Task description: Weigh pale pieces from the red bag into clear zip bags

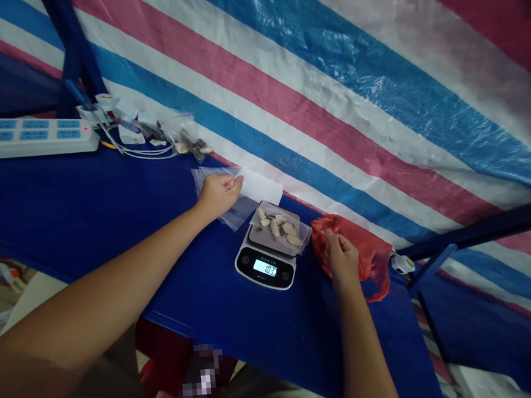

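Observation:
My left hand [220, 193] is closed in a loose fist over a stack of clear plastic bags [237, 216]; whatever its fingers hold is hidden. On the right, my right hand [344, 259] has thumb and fingers pinched together against a crumpled red plastic bag [371, 252], and I cannot make out what lies between them. Between both hands stands a small kitchen scale [266, 269] with its lit display reading about 10.3. A clear plastic bag holding several pale, dried-looking slices [277, 225] lies across the weighing plate.
A white power strip [31, 136] lies at the back left of the blue table [64, 209]. Beside it are cables, a screwdriver-like tool [96, 117] and filled clear bags [189, 137]. White paper [259, 187] lies behind the scale. A striped tarp [257, 95] rises along the back edge.

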The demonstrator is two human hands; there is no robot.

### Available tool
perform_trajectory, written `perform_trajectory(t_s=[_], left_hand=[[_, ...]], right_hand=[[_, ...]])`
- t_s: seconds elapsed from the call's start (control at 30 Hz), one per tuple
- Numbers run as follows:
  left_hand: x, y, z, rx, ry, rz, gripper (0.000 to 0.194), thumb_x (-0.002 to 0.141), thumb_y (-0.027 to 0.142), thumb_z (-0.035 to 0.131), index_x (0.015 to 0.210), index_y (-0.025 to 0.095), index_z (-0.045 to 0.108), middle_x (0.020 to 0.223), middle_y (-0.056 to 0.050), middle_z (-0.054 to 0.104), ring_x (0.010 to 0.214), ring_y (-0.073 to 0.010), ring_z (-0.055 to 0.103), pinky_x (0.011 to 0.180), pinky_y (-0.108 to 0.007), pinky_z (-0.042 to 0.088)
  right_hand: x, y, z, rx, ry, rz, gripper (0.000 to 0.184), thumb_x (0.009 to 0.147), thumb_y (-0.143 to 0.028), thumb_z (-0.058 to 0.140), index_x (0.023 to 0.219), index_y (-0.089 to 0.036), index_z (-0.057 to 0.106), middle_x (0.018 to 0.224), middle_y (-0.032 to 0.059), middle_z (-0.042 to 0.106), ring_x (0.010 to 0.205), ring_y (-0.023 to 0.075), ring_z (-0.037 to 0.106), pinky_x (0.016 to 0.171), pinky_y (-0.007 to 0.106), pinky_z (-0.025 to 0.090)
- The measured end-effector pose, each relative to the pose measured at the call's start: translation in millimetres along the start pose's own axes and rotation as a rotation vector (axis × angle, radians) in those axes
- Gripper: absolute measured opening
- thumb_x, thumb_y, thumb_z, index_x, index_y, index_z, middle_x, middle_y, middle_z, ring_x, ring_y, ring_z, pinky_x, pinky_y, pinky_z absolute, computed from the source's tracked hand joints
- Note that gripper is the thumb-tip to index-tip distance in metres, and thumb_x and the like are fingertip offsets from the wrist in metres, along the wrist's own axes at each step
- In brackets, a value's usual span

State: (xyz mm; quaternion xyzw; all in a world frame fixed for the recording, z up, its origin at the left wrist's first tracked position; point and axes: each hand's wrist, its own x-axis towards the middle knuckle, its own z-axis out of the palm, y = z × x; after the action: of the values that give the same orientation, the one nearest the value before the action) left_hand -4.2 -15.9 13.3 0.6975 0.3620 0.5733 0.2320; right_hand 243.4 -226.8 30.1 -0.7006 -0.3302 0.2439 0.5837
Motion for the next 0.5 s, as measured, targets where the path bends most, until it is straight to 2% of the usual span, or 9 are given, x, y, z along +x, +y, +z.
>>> perform_trajectory(t_s=[0.1, 0.2, 0.27, 0.33, 0.4, 0.5], left_hand=[[-0.4, 1.2, -1.5, 0.046, -0.033, 0.012, 0.052, 0.087, 0.038, 0.060, 0.055, 0.021, 0.023, 0.049, 0.006, 0.021, 0.048, -0.0091, 0.024, 0.050, -0.029, 0.022], [-0.9, 2.4, -2.3, 0.081, -0.087, 0.007, 0.035, 0.086, 0.036, 0.062, 0.063, 0.021, 0.039, 0.053, 0.005, 0.041, 0.050, -0.0099, 0.036, 0.053, -0.028, 0.029], [-1.1, 1.2, -1.9, 0.081, -0.114, 0.003, 0.019, 0.085, 0.035, 0.063, 0.078, 0.022, 0.052, 0.068, 0.003, 0.059, 0.057, -0.0115, 0.048, 0.056, -0.027, 0.036], [-0.9, -0.9, -1.1, 0.078, -0.142, 0.018, 0.017, 0.085, 0.035, 0.063, 0.095, 0.022, 0.058, 0.090, -0.002, 0.069, 0.073, -0.0149, 0.059, 0.064, -0.027, 0.043], [-0.1, -2.7, -0.5, 0.087, -0.173, 0.058, 0.021, 0.087, 0.034, 0.061, 0.104, 0.022, 0.058, 0.107, -0.006, 0.070, 0.094, -0.0195, 0.064, 0.077, -0.031, 0.049], [1.4, -3.3, 0.0, 0.120, -0.193, 0.123, 0.019, 0.089, 0.033, 0.057, 0.103, 0.021, 0.058, 0.111, -0.008, 0.069, 0.111, -0.0242, 0.063, 0.096, -0.038, 0.048]], right_hand=[[-3.3, -6.6, 1.8, 0.048, -0.033, 0.005, 0.052, 0.073, -0.066, 0.077, 0.068, -0.022, 0.051, 0.053, -0.0072, 0.050, 0.041, 0.0063, 0.036, 0.036, 0.019, 0.025], [-5.2, -9.1, 3.4, 0.036, -0.073, -0.044, 0.047, 0.075, -0.062, 0.078, 0.085, -0.020, 0.060, 0.072, -0.0001, 0.068, 0.050, 0.0085, 0.047, 0.040, 0.018, 0.030], [-5.4, -8.4, 3.5, 0.036, -0.082, -0.055, 0.047, 0.076, -0.061, 0.078, 0.090, -0.020, 0.060, 0.076, 0.0016, 0.072, 0.053, 0.0093, 0.050, 0.041, 0.018, 0.032], [-5.1, -7.3, 3.1, 0.030, -0.077, -0.051, 0.048, 0.075, -0.061, 0.078, 0.091, -0.021, 0.059, 0.076, 0.0017, 0.072, 0.053, 0.0097, 0.050, 0.042, 0.018, 0.033], [-4.9, -7.0, 3.6, 0.022, -0.074, -0.034, 0.049, 0.075, -0.062, 0.078, 0.092, -0.021, 0.059, 0.077, 0.0022, 0.073, 0.053, 0.0102, 0.051, 0.042, 0.019, 0.034], [-4.2, -9.3, 9.8, 0.016, -0.099, 0.003, 0.050, 0.074, -0.062, 0.078, 0.097, -0.021, 0.063, 0.080, 0.0032, 0.074, 0.055, 0.0114, 0.054, 0.043, 0.020, 0.035]])
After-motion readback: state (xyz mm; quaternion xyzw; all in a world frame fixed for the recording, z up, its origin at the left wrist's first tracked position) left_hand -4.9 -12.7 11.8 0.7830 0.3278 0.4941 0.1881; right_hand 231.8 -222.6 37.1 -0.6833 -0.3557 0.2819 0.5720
